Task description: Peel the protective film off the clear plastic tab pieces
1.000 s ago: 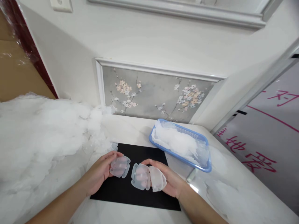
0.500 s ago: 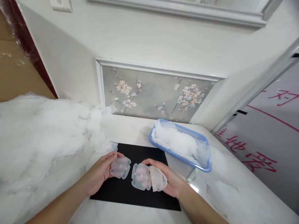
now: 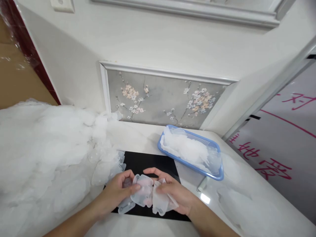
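Both my hands meet over a black mat (image 3: pixel 145 163) near the table's front edge. My left hand (image 3: pixel 116 194) pinches a translucent white plastic piece (image 3: pixel 142 194) with small studs at its corners; another such piece (image 3: pixel 126 206) sticks out below its fingers. My right hand (image 3: pixel 176 194) is closed on a similar translucent piece (image 3: pixel 161 202), thumb on top. The pieces overlap between my hands. How they fit together is not clear.
A large heap of the same translucent pieces (image 3: pixel 49 158) covers the left of the white table (image 3: pixel 138 138). A blue plastic basket (image 3: pixel 217 172) holding more pieces stands at the back right. A few loose pieces (image 3: pixel 234 200) lie at the right.
My hands have come together and drawn toward me. The pieces, held apart before, now overlap between them. The view has shifted slightly.
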### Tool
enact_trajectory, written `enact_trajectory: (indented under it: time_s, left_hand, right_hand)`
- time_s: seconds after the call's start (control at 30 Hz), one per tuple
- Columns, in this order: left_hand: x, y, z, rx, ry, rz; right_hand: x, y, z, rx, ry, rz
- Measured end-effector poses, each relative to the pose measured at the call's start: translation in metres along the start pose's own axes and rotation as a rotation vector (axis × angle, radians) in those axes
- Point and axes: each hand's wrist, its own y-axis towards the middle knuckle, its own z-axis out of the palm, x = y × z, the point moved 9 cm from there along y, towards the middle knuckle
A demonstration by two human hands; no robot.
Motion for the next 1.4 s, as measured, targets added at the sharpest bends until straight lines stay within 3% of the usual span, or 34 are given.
enact_trajectory:
  time_s: [0.27,0.53,1.03,1.27,1.4]
  left_hand:
    - [0.003,-0.004,-0.003,-0.006,-0.238,-0.079]
    - [-0.002,-0.008,0.002,0.031,-0.279,-0.107]
    - [-0.012,-0.01,0.006,0.104,-0.379,-0.037]
    - [-0.013,-0.012,0.011,0.143,-0.4,-0.032]
    - [-0.009,-0.008,0.008,0.098,-0.295,-0.053]
  right_hand:
    - [0.019,-0.003,0.001,-0.144,-0.309,-0.2]
    - [0.028,-0.008,0.0,-0.279,-0.357,-0.242]
    - [0.02,-0.004,0.001,-0.176,-0.074,-0.228]
    - [0.018,-0.003,0.001,-0.159,-0.035,-0.221]
    - [0.011,0.002,-0.004,-0.178,-0.122,-0.181]
